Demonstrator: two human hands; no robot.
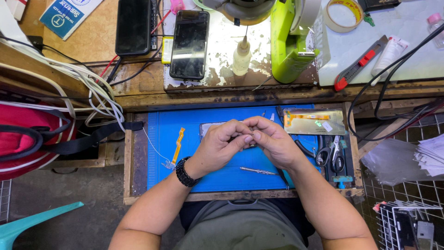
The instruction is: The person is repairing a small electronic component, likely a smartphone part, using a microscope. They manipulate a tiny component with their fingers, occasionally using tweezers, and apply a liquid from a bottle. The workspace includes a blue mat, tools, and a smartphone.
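Head view. Wooden desk [138,95]: 1 blue mat [222,178], 1 screwdriver [257,171], 1 orange flex cable [177,145], scissors [334,155]. Left hand [221,143] and right hand [272,139] pressed together above mat, fingers curled; what they pinch cannot be told. Grey floor [60,194] below.

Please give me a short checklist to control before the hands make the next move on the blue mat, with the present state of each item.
1. Both hands meet over the blue mat: ok, left hand and right hand are fingertip to fingertip.
2. What the fingers pinch: cannot tell, it is hidden between them.
3. Screwdriver within reach: ok, it lies on the mat just below the hands.
4. Orange flex cable safe: ok, it lies apart, left of the hands.
5. Scissors out of the way: ok, at the mat's right edge.
6. Part under the hands: cannot tell, mostly covered.
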